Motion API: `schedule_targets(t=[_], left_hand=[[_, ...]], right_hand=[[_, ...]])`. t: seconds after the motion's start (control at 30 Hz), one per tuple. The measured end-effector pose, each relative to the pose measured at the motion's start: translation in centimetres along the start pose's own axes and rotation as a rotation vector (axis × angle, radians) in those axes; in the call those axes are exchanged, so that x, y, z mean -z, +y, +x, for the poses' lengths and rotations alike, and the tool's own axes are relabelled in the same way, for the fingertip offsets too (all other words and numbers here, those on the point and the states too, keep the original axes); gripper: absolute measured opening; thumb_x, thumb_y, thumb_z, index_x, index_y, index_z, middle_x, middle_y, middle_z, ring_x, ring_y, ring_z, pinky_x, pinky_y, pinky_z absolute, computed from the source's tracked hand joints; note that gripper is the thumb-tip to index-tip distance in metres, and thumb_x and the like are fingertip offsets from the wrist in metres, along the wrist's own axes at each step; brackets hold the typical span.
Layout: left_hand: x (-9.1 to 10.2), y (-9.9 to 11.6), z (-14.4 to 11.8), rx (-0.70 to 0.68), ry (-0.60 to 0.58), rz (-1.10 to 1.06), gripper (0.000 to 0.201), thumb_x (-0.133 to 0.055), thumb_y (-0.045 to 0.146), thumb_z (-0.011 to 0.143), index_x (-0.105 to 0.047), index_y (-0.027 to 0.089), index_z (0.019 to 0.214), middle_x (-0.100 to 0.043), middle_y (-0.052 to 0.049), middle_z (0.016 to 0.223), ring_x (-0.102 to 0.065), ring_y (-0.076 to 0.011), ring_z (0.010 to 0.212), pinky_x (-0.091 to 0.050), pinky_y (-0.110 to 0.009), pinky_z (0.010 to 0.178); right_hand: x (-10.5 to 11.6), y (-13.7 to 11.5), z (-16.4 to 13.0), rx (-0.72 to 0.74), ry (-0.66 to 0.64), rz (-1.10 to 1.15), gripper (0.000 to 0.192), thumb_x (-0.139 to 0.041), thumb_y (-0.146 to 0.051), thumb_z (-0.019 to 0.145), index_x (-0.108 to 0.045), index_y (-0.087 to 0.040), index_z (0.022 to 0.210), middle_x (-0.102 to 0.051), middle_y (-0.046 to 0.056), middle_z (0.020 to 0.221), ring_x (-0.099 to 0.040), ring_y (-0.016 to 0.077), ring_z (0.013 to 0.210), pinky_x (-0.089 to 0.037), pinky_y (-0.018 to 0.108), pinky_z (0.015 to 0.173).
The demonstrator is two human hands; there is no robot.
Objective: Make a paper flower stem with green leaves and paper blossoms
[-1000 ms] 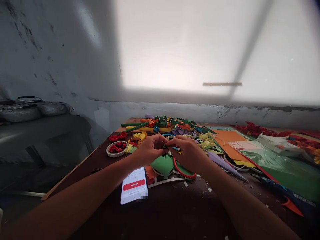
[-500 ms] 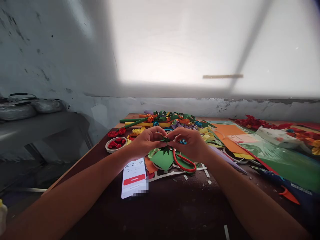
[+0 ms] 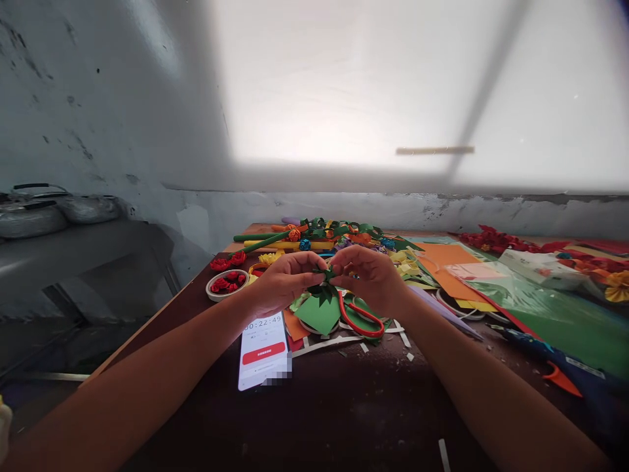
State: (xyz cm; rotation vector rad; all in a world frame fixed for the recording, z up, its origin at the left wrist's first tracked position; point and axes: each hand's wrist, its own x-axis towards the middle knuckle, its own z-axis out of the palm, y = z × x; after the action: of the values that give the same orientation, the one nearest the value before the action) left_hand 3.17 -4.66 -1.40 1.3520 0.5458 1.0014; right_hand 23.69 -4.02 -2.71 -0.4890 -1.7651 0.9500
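My left hand (image 3: 284, 280) and my right hand (image 3: 371, 275) meet above the table, fingertips pinched together on a small dark green jagged paper piece (image 3: 325, 280). Below them lie a light green paper cut-out (image 3: 320, 313) and red-handled scissors (image 3: 361, 319). A phone (image 3: 263, 349) with a timer on its screen lies just under my left wrist. I cannot tell the exact shape of the paper piece between my fingers.
The dark wooden table (image 3: 344, 406) holds a lid with red paper roses (image 3: 227, 284), rolled paper stems and flowers (image 3: 314, 236), orange and green sheets (image 3: 457, 269), and a blue glue gun (image 3: 555, 370) at the right. A wall stands behind; metal pots (image 3: 54, 211) sit at the left.
My hands have risen slightly and drawn closer, still working the green paper piece. The view has tilted down a little since one second ago. The phone timer has advanced.
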Motion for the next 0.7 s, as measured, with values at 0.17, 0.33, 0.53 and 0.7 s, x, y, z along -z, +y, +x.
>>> schedule_targets(t=[0.17, 0.33, 0.53, 0.7], left_hand=[[0.0, -0.5, 0.2, -0.073, 0.098, 0.125, 0.028, -0.087, 0.028, 0.071, -0.070, 0.013, 0.088, -0.066, -0.001, 0.077, -0.059, -0.0099, 0.069, -0.045, -0.021, 0.064], [0.0, -1.0, 0.3, -0.201, 0.173, 0.547, 0.017, -0.077, 0.027, 0.078, -0.068, 0.016, 0.088, -0.070, -0.003, 0.085, -0.066, -0.0161, 0.079, -0.052, -0.027, 0.075], [0.1, -1.2, 0.2, -0.246, 0.157, 0.627, 0.013, -0.073, 0.026, 0.081, -0.068, 0.016, 0.088, -0.070, -0.004, 0.085, -0.066, -0.0165, 0.080, -0.054, -0.027, 0.075], [0.9, -0.1, 0.2, -0.106, -0.026, 0.443, 0.022, -0.077, 0.033, 0.081, -0.070, 0.013, 0.088, -0.067, -0.003, 0.078, -0.064, -0.0135, 0.071, -0.053, -0.025, 0.066]], right_hand=[[-0.8, 0.3, 0.1, -0.018, 0.155, -0.073, 0.019, -0.083, -0.021, 0.074, -0.069, -0.022, 0.087, -0.071, 0.001, 0.084, -0.063, 0.0150, 0.074, -0.050, 0.030, 0.070], [-1.0, 0.5, 0.1, -0.106, 0.230, -0.151, 0.017, -0.081, -0.025, 0.074, -0.067, -0.021, 0.082, -0.072, 0.001, 0.079, -0.066, 0.0167, 0.074, -0.053, 0.030, 0.071], [-0.7, 0.6, 0.0, -0.191, 0.115, -0.271, 0.013, -0.079, -0.029, 0.076, -0.076, -0.020, 0.085, -0.077, 0.004, 0.084, -0.070, 0.0194, 0.076, -0.055, 0.034, 0.073], [-0.3, 0.3, 0.1, -0.250, 0.037, -0.046, 0.022, -0.087, -0.034, 0.070, -0.078, -0.019, 0.084, -0.078, 0.004, 0.084, -0.072, 0.0202, 0.079, -0.058, 0.036, 0.078]])
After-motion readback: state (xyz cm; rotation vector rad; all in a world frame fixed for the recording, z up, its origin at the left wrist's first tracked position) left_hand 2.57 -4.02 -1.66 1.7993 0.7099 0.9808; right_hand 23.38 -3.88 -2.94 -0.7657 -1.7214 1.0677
